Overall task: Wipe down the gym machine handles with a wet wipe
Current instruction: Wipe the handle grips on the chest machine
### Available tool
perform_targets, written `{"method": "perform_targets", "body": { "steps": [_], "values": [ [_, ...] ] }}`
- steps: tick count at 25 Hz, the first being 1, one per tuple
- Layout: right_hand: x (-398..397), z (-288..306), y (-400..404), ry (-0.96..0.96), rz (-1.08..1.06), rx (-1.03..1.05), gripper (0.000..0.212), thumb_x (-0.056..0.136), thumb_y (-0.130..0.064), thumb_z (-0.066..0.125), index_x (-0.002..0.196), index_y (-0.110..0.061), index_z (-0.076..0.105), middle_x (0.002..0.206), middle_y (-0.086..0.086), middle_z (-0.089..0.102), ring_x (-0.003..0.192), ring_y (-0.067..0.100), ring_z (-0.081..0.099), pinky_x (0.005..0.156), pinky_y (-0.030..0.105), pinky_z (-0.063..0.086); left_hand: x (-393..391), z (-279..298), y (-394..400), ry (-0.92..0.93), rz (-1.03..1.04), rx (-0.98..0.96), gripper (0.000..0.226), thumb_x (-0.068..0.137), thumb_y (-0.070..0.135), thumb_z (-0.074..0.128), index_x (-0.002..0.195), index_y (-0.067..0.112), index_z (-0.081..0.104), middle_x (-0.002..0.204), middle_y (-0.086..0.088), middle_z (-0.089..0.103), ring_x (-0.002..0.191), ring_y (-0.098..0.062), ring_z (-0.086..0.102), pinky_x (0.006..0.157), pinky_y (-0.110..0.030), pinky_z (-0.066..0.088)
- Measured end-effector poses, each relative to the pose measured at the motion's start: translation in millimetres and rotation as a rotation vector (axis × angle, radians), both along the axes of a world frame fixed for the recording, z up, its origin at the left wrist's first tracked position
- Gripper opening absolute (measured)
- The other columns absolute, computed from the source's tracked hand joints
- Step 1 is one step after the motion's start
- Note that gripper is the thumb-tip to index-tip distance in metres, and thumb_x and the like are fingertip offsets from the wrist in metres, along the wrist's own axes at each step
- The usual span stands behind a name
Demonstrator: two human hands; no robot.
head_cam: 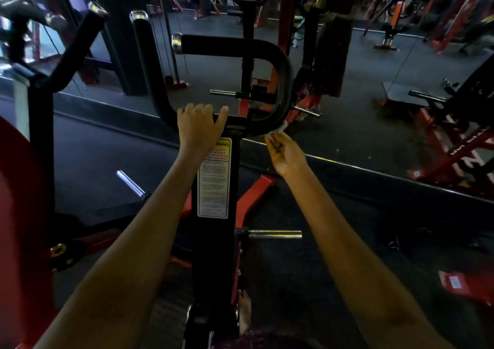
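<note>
Wipe [281,129]: small, white, pinched in the fingertips of the right hand [287,154], pressed to the lower outer bend of the black handle [283,81].
Right grip: fingers curled tight on the wipe, nothing spread.
Left hand [199,127]: wrapped over the crossbar just above the post, fingers curled round it, thumb out to the right; likely steadying.
Step in hand: rubbing the curved section of the right loop, judged from the contact point.
Next move: probably sliding up round the bend toward the chrome end cap [177,43]; calls for firm wrap-round pressure.
Left upright grip [145,62]: well apart from the wipe, seemingly not yet reached.
Post [213,215]: black, bearing a warning label [213,177], between both forearms.
</note>
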State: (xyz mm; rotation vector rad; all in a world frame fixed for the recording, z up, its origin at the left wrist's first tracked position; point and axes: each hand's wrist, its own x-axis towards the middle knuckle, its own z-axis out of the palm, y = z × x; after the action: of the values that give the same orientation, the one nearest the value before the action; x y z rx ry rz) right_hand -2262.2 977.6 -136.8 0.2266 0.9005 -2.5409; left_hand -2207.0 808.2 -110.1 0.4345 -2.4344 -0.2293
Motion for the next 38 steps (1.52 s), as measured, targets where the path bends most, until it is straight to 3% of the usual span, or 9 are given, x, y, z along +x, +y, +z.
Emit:
{"method": "perform_targets", "body": {
  "steps": [7, 10, 14, 19, 22, 25, 28, 34, 38],
  "values": [
    [0.7, 7.5, 2.9, -0.035, 0.066, 0.033, 0.020, 0.093, 0.005, 0.043, 0.079, -0.001, 0.056, 0.051, 0.006, 0.062, 0.045, 0.011, 0.062, 0.053, 0.019, 0.054, -0.1, 1.2, 0.7, 0.003, 0.005, 0.011, 0.051, 0.099, 0.045, 0.035, 0.075, 0.006, 0.058, 0.074, -0.007, 0.054, 0.082, -0.027, 0.054, 0.087, -0.039, 0.037],
    [-19.0, 22.5, 16.6, 0.033, -0.005, 0.108, 0.010, 0.090, 0.001, 0.052, 0.084, -0.002, 0.059, 0.066, 0.006, 0.062, 0.052, 0.011, 0.062, 0.062, 0.022, 0.055, 0.2, 1.8, 1.1, 0.000, 0.006, 0.007, 0.046, 0.098, 0.045, 0.034, 0.071, 0.012, 0.050, 0.072, -0.005, 0.050, 0.079, -0.025, 0.053, 0.085, -0.038, 0.037],
    [-44.8, 64.1, 26.1, 0.342, -0.127, 0.399, 0.004, 0.086, -0.009, 0.061, 0.087, -0.010, 0.065, 0.082, 0.004, 0.065, 0.076, 0.015, 0.064, 0.074, 0.029, 0.055, -0.2, 1.2, 0.8, 0.004, 0.009, 0.011, 0.047, 0.098, 0.045, 0.035, 0.072, 0.010, 0.054, 0.073, -0.007, 0.054, 0.078, -0.024, 0.051, 0.085, -0.039, 0.037],
    [-63.1, 92.5, 20.6, 0.848, -0.315, 0.777, 0.015, 0.083, -0.003, 0.064, 0.095, -0.009, 0.070, 0.088, -0.007, 0.067, 0.081, -0.001, 0.063, 0.075, 0.015, 0.050, -1.2, 1.2, 1.5, -0.009, 0.010, 0.020, 0.045, 0.099, 0.046, 0.034, 0.070, 0.013, 0.047, 0.071, -0.005, 0.048, 0.074, -0.019, 0.041, 0.084, -0.038, 0.036],
    [-56.3, 63.1, 30.0, 0.923, -0.394, 0.853, 0.018, 0.083, -0.005, 0.065, 0.100, -0.008, 0.069, 0.090, -0.007, 0.066, 0.082, 0.000, 0.063, 0.076, 0.018, 0.052, -1.8, -0.3, 0.6, 0.008, 0.010, 0.027, 0.045, 0.098, 0.046, 0.035, 0.069, 0.014, 0.048, 0.071, -0.005, 0.048, 0.074, -0.019, 0.041, 0.084, -0.039, 0.036],
    [-28.9, 18.2, 33.8, 0.895, -0.460, 0.896, 0.014, 0.081, -0.007, 0.068, 0.095, -0.007, 0.069, 0.083, -0.008, 0.064, 0.081, 0.014, 0.065, 0.077, 0.023, 0.054, -3.0, -1.2, 1.6, 0.026, 0.017, 0.020, 0.044, 0.098, 0.045, 0.035, 0.069, 0.014, 0.047, 0.069, -0.005, 0.048, 0.073, -0.018, 0.041, 0.084, -0.039, 0.036],
    [1.2, -12.9, 18.9, 1.223, -0.617, 0.979, 0.014, 0.078, -0.001, 0.069, 0.091, 0.001, 0.069, 0.082, 0.007, 0.066, 0.075, 0.018, 0.064, 0.071, 0.016, 0.051, -2.7, -1.5, 1.5, 0.039, 0.022, 0.021, 0.046, 0.098, 0.044, 0.036, 0.068, 0.013, 0.050, 0.068, -0.004, 0.048, 0.072, -0.018, 0.042, 0.084, -0.039, 0.036],
    [-20.8, 27.9, 16.7, 1.317, -0.825, 1.164, 0.011, 0.077, 0.006, 0.065, 0.087, 0.004, 0.068, 0.081, 0.017, 0.064, 0.074, 0.018, 0.059, 0.068, 0.006, 0.042, -1.6, 2.6, -0.1, -0.036, 0.002, 0.028, 0.048, 0.098, 0.048, 0.032, 0.073, 0.012, 0.051, 0.073, -0.005, 0.049, 0.076, -0.018, 0.043, 0.089, -0.039, 0.037],
    [-55.0, 80.1, 13.4, 1.469, -0.681, 1.327, 0.011, 0.084, -0.007, 0.061, 0.089, 0.000, 0.068, 0.084, 0.015, 0.063, 0.075, 0.020, 0.058, 0.067, 0.005, 0.036, -1.6, 1.1, -0.3, -0.022, 0.012, 0.018, 0.048, 0.098, 0.047, 0.033, 0.071, 0.011, 0.050, 0.072, -0.006, 0.050, 0.075, -0.020, 0.045, 0.087, -0.038, 0.036]
  ]
}}
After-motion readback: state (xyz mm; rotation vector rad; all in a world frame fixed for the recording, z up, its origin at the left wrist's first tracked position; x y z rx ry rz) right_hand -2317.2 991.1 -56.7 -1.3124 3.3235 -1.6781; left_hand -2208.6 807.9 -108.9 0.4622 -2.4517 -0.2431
